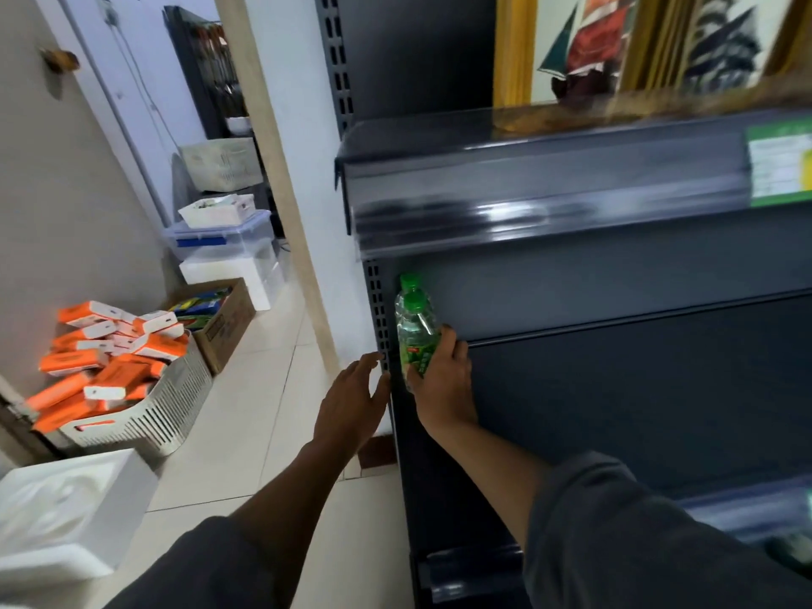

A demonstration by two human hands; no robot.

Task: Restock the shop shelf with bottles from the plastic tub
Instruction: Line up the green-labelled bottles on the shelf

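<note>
My right hand [441, 378] grips a clear bottle [415, 329] with a green cap and green label, at the far left end of the dark shelf board [637, 318]. A second green cap [409, 281] shows just behind it, against the back panel. My left hand [353, 400] hovers with straight fingers beside the shelf unit's perforated left upright [381, 318], fingertips near it, holding nothing. The plastic tub of bottles is not in view.
An upper shelf [549, 191] with a green price tag [780, 164] overhangs the bottle. Framed pictures [615, 46] stand on top. On the floor at left are a white basket [158, 410] of orange packs, a cardboard box [224, 323], white foam [66, 512] and stacked containers [228, 239].
</note>
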